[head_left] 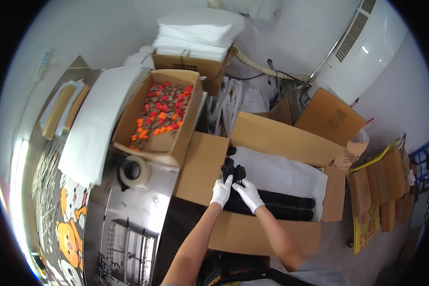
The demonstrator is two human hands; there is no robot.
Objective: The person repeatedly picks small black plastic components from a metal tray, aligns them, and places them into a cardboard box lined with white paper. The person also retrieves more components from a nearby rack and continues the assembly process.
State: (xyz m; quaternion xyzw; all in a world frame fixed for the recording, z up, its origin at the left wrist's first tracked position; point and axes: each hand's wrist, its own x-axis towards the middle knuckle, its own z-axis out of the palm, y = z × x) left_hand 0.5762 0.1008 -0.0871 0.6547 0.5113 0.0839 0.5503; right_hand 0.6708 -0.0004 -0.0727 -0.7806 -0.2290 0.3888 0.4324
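Observation:
Both my hands wear white gloves and meet over the left end of an open cardboard carton (267, 234). Small black parts (233, 173) sit between them; their exact kind cannot be made out. My left hand (221, 192) grips these parts from the left, its thumb on top. From the right, my right hand (249, 196) has its fingers closed at the parts' lower side. Inside the carton, a tight row of black ribbed pieces (286, 206) lies along the near side. A white liner sheet (276, 167) covers the far part.
To the left, a metal table (148, 202) bears a tape roll (139, 171), a metal rack (131, 252) and a box (188, 128) of small red, orange and brown pieces (164, 109). White foam sheets (198, 28) are stacked behind. Flattened cardboard (379, 178) stands at the right.

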